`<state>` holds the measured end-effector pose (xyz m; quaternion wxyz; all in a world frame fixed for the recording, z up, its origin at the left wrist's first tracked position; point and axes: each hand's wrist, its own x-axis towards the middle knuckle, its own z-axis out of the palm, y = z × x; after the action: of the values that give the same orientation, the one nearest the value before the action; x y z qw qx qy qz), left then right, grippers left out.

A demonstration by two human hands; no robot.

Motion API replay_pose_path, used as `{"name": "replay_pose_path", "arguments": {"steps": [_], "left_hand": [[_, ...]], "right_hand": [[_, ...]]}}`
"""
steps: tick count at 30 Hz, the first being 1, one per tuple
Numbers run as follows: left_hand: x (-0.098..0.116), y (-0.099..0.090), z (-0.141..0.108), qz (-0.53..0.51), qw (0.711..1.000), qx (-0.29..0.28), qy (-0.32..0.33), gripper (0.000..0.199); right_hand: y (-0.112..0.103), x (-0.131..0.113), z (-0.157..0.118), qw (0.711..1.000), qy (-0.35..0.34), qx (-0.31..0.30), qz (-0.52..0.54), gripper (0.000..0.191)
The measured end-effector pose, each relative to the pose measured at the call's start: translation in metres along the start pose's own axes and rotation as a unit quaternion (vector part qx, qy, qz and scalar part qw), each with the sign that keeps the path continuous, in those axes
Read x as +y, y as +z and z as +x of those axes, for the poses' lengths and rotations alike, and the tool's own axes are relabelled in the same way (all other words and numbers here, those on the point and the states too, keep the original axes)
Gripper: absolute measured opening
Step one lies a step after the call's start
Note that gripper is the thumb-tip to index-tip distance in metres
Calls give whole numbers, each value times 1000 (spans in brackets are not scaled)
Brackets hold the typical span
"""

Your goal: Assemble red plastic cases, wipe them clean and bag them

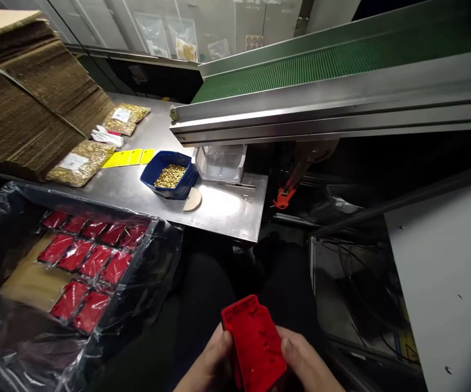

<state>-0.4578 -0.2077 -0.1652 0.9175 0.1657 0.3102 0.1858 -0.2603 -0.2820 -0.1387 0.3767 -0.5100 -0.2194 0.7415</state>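
Both hands, left (213, 356) and right (298, 359), grip a glossy red plastic part (255, 343) above the lap, well apart from the brushed metal bench (227, 212). It's a flat, roughly rectangular shell with clipped corners and small dark holes, its long axis running away from the person, far end tipped slightly left.

The part (255, 343) is red, the ribbed belt (301, 65) green, the bin (168, 191) blue, the cards (128, 158) yellow, the desk (227, 212) silvery grey.

Metal table (227, 209): blue bin (169, 174), yellow cards (129, 157) (bright ones).
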Motion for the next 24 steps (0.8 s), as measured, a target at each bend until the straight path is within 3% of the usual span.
{"name": "replay_pose_path", "arguments": {"steps": [8, 14, 18, 21, 24], "left_hand": [[8, 13, 6, -75, 992, -98, 39, 63], [7, 14, 9, -47, 994, -94, 33, 81], [8, 18, 7, 20, 997, -60, 54, 88], [13, 23, 4, 121, 988, -29, 91, 105], [21, 27, 0, 172, 981, -42, 82, 111]], "right_hand": [[0, -3, 2, 999, -46, 10, 17, 72], [0, -7, -1, 998, -60, 6, 4, 78], [-5, -3, -2, 998, -56, 10, -35, 66], [-16, 1, -5, 984, -47, 107, -137, 50], [-27, -4, -10, 954, -75, 209, -203, 36]]}}
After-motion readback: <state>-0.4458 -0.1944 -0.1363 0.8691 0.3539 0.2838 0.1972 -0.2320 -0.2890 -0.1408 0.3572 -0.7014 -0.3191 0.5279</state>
